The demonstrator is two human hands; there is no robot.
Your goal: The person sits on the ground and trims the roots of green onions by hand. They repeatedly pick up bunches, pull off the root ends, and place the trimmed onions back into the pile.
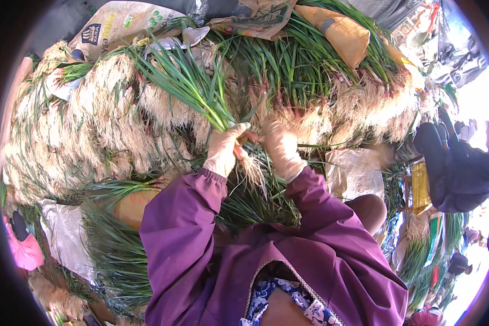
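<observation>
The left hand [223,149] is closed around a bunch of green onions [204,96]. The bunch is up off the pile, in front of the person's purple top [187,233]. Its green leaves point up and left, and its pale roots hang down. The right hand [281,145] is curled just beside the stems, but it is blurry, so I cannot tell what it grips. Behind lies a big onion pile [111,92] with shaggy roots.
</observation>
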